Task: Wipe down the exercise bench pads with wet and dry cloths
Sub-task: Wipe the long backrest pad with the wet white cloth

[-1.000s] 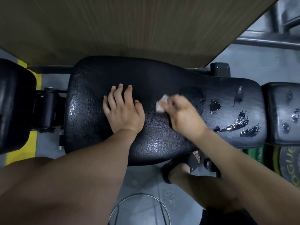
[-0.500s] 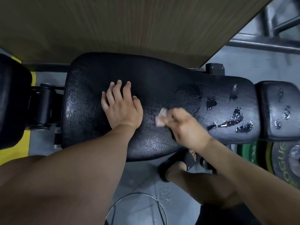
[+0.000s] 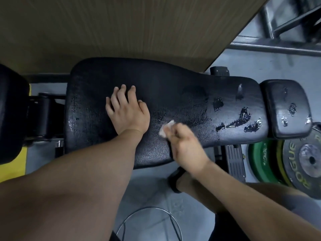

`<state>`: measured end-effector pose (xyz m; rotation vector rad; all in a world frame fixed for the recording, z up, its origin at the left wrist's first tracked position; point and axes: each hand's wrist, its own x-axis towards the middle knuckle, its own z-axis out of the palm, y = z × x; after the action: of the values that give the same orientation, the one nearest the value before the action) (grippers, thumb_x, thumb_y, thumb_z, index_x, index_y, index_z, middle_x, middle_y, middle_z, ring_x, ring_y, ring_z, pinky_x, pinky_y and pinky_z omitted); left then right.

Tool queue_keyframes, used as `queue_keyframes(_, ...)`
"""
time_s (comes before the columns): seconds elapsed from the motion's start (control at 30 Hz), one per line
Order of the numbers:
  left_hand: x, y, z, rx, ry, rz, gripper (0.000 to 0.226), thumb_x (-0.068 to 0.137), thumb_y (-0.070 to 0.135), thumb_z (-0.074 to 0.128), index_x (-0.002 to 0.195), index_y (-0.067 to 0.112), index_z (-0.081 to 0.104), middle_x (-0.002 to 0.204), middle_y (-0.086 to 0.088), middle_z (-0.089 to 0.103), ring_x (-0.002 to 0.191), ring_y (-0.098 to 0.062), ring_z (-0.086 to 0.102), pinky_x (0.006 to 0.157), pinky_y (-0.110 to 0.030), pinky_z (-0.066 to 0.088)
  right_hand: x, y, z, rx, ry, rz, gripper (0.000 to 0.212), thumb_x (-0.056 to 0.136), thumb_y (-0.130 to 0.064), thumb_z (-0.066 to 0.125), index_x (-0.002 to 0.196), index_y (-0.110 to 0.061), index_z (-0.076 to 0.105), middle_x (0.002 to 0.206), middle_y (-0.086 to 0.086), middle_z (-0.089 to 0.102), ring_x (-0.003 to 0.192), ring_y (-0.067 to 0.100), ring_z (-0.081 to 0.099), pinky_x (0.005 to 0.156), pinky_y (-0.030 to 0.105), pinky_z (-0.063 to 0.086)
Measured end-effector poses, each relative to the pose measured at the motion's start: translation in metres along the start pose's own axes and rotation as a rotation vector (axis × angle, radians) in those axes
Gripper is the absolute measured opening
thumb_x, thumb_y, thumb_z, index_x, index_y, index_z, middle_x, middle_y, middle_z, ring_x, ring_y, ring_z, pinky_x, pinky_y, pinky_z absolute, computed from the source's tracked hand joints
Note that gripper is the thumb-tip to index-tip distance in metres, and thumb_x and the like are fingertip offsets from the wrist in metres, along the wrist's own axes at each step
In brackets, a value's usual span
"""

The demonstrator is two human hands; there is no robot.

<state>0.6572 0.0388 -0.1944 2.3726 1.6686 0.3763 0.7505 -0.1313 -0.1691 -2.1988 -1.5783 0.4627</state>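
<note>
The long black bench pad [image 3: 173, 94] lies across the middle of the view, cracked and glossy, with wet patches toward its right end. My left hand [image 3: 127, 111] rests flat on the pad's left half, fingers straight. My right hand [image 3: 186, 146] grips a small white cloth [image 3: 166, 128] and presses it on the pad near the front edge; most of the cloth is hidden in the fist. A smaller black pad [image 3: 286, 106] with wet spots sits at the right end. Part of another black pad [image 3: 10, 115] shows at the far left.
Green, yellow and black weight plates [image 3: 295, 160] lean on the floor at the right. A wooden panel [image 3: 121, 28] stands behind the bench. A metal frame [image 3: 278, 46] runs at the upper right. A wire ring [image 3: 149, 223] and my sandalled foot [image 3: 177, 180] are below on the grey floor.
My right hand with the cloth has slid from the middle of the pad toward its front edge. The left hand stays flat in place.
</note>
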Motion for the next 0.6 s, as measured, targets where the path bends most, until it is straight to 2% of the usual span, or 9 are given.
queue_keyframes(0.1,0.000,0.000,0.000,0.002,-0.002,0.003,0.052,0.094,0.036,0.040,0.144,0.024,0.050,0.155,-0.004,0.042,0.149,-0.027,0.028,0.123,-0.054,0.017,-0.025,-0.020,-0.003,-0.070,-0.224,-0.390,0.051,0.089,-0.006,0.039,0.135,-0.013,0.061,0.130,0.008,0.055,0.103,0.032,0.058,0.093,0.042,0.051)
queue_keyframes(0.17,0.000,-0.001,0.001,0.003,0.002,0.002,0.052,0.094,0.036,0.041,0.144,0.024,0.050,0.155,-0.004,0.042,0.149,-0.027,0.028,0.123,-0.053,0.016,-0.024,0.000,-0.017,-0.157,-0.245,-0.489,0.053,0.087,-0.012,0.041,0.136,-0.018,0.061,0.130,-0.003,0.048,0.106,0.022,0.054,0.095,0.037,0.047)
queue_keyframes(0.23,0.000,0.000,0.001,0.001,0.003,0.001,0.051,0.094,0.035,0.042,0.144,0.024,0.050,0.154,-0.004,0.043,0.149,-0.027,0.028,0.123,-0.053,0.016,-0.013,0.030,-0.030,-0.126,-0.138,-0.296,0.043,0.094,-0.022,0.039,0.126,-0.019,0.067,0.119,-0.013,0.052,0.107,0.004,0.051,0.100,0.035,0.047)
queue_keyframes(0.27,0.000,0.000,0.001,0.001,0.004,0.000,0.052,0.094,0.036,0.042,0.143,0.024,0.050,0.154,-0.004,0.043,0.149,-0.027,0.028,0.123,-0.053,0.016,-0.007,0.044,-0.037,-0.151,-0.024,-0.139,0.040,0.098,-0.022,0.040,0.124,-0.015,0.070,0.114,-0.011,0.056,0.106,0.005,0.054,0.097,0.038,0.049)
queue_keyframes(0.33,0.000,0.001,0.002,0.008,0.004,-0.003,0.052,0.093,0.036,0.042,0.143,0.024,0.050,0.154,-0.004,0.043,0.149,-0.027,0.028,0.123,-0.053,0.016,0.003,0.056,-0.039,-0.182,0.173,0.077,0.036,0.095,-0.004,0.048,0.125,-0.002,0.069,0.107,0.006,0.059,0.099,0.025,0.059,0.088,0.043,0.054)
queue_keyframes(0.37,0.000,0.001,0.002,0.009,0.004,-0.005,0.052,0.093,0.036,0.042,0.143,0.024,0.050,0.154,-0.004,0.043,0.149,-0.027,0.028,0.123,-0.054,0.016,0.003,0.051,-0.034,-0.160,0.229,0.115,0.038,0.092,0.003,0.049,0.126,0.001,0.067,0.106,0.011,0.059,0.097,0.030,0.059,0.088,0.043,0.055)
queue_keyframes(0.43,0.001,0.001,0.002,0.008,0.005,-0.004,0.052,0.093,0.035,0.043,0.143,0.024,0.050,0.154,-0.004,0.043,0.149,-0.027,0.028,0.123,-0.054,0.017,-0.007,0.031,-0.020,-0.133,0.148,0.069,0.042,0.087,0.006,0.049,0.125,0.000,0.066,0.111,0.011,0.058,0.100,0.030,0.059,0.091,0.043,0.055)
queue_keyframes(0.53,0.000,0.001,0.002,0.018,0.007,-0.008,0.052,0.093,0.035,0.043,0.143,0.025,0.050,0.154,-0.004,0.043,0.149,-0.027,0.029,0.123,-0.054,0.017,-0.031,0.023,-0.017,-0.158,-0.109,-0.237,0.053,0.087,0.001,0.044,0.136,-0.005,0.060,0.119,0.011,0.056,0.095,0.033,0.058,0.085,0.044,0.055)
queue_keyframes(0.6,0.000,0.002,0.002,0.017,0.011,-0.010,0.052,0.092,0.035,0.044,0.142,0.025,0.051,0.154,-0.004,0.044,0.149,-0.027,0.029,0.122,-0.054,0.017,-0.029,0.051,-0.031,-0.165,-0.059,-0.201,0.051,0.092,-0.003,0.035,0.134,-0.010,0.064,0.118,0.006,0.055,0.099,0.031,0.060,0.089,0.046,0.055)
